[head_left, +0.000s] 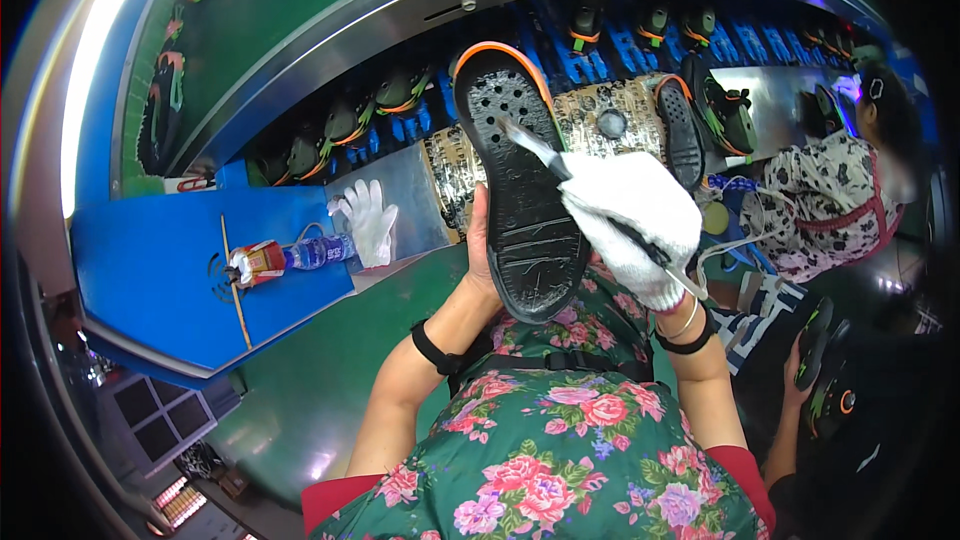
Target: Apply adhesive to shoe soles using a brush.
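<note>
Head view: left hand (481, 240) bare, wrapped around the heel end of a black shoe sole (515, 180) with an orange rim, tread side facing up, held over the lap above the floral apron (560, 440). Right hand (635, 220) in a white knit glove, fingers closed tight on a brush (535, 150); bristle tip is touching the sole around mid-length.

Risks, as I judge them:
- Left grip covers only the heel edge, so brush pressure near the toe could lever the sole out of the hand.
- Whatever the brush carries could reach the bare left fingers, which sit just beside the brushed area. Cannot tell what is on the bristles.
- Apron sits directly below, so drips would land there.

Containers:
- 1 plastic bottle (300, 255) lies on its side on the blue table (150, 270); contents not readable from here.
- Spare white glove (368, 220) lies next to it, a thin stick (236, 285) beside that.
- Blue conveyor racks (600, 50) behind carry a row of black shoes with orange and green trim.

Another person (840, 190) sits to the right.
</note>
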`<state>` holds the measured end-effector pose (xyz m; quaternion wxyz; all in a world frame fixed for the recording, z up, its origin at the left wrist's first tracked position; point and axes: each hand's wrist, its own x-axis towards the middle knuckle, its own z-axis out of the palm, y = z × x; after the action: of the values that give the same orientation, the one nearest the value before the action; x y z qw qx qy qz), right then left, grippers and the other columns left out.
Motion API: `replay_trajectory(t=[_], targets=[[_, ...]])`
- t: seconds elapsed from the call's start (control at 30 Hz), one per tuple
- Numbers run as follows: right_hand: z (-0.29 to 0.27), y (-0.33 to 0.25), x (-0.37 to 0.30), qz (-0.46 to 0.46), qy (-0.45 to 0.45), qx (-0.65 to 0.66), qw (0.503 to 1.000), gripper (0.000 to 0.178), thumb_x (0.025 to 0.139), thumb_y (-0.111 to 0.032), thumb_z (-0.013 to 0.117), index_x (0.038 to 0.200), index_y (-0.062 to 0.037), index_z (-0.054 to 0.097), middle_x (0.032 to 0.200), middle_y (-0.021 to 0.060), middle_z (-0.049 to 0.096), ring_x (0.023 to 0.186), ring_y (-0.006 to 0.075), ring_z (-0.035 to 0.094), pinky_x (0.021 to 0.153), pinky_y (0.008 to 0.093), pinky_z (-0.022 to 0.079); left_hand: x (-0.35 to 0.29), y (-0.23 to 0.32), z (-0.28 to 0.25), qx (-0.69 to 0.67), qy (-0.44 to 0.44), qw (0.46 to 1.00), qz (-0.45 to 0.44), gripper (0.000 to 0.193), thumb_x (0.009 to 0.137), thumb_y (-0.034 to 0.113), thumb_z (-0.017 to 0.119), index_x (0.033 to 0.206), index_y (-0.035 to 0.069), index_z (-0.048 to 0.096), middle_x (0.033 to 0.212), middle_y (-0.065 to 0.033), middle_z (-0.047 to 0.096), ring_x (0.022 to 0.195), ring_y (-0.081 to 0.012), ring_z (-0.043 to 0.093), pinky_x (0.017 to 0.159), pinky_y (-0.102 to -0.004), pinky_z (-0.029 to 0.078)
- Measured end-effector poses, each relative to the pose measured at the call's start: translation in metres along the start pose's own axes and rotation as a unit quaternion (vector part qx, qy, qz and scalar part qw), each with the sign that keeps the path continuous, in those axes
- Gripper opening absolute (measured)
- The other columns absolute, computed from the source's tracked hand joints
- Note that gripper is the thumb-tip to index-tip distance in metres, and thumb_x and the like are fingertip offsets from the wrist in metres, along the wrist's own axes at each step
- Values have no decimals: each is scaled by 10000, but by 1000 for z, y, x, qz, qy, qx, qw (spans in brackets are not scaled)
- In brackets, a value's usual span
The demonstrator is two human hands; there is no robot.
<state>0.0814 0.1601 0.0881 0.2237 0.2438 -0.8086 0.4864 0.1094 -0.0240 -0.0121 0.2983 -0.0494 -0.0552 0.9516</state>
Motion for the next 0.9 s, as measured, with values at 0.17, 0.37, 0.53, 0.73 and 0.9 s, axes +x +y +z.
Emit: replay_trajectory(t=[0.17, 0.37, 0.53, 0.73, 0.9], targets=[[-10, 13, -3, -30, -39, -18, 999, 338, 801, -32, 769, 1137, -64, 754, 1110, 109, 752, 961, 258, 711, 829, 359, 548, -4, -7, -20, -22, 0, 1000, -10, 751, 1011, 633, 424, 1561, 124, 369, 1539, -163, 464, 1375, -377, 496, 1149, -573, 398], [4, 5, -16, -46, -44, -2, 998, 334, 813, -79, 761, 1146, -89, 748, 1117, 106, 743, 923, 283, 704, 787, 378, 555, -8, -2, -37, -6, 101, 994, -41, 766, 988, 623, 470, 1544, 105, 375, 1509, -181, 488, 1332, -372, 534, 1125, -536, 434], [14, 7, -14, -52, 139, 25, 989, 275, 819, -84, 759, 1093, -84, 765, 1021, 99, 748, 840, 280, 697, 722, 382, 559, -19, 6, -18, 167, 138, 975, 45, 797, 984, 644, 440, 1563, 105, 341, 1557, -148, 435, 1412, -369, 437, 1188, -542, 335], [6, 0, -21, -23, 113, 127, 985, 254, 837, -116, 763, 1089, -85, 764, 1053, 101, 750, 892, 272, 707, 777, 389, 569, -7, 12, -24, 341, 259, 899, 89, 799, 984, 657, 435, 1570, 125, 329, 1541, -123, 463, 1401, -353, 456, 1185, -525, 343], [0, 7, -32, -21, 102, -49, 993, 230, 828, -107, 775, 1057, -84, 773, 1026, 96, 756, 898, 269, 717, 786, 380, 571, 32, -7, -10, -39, 62, 996, -53, 832, 944, 710, 480, 1516, 108, 424, 1496, -125, 500, 1323, -355, 525, 1135, -531, 408]])
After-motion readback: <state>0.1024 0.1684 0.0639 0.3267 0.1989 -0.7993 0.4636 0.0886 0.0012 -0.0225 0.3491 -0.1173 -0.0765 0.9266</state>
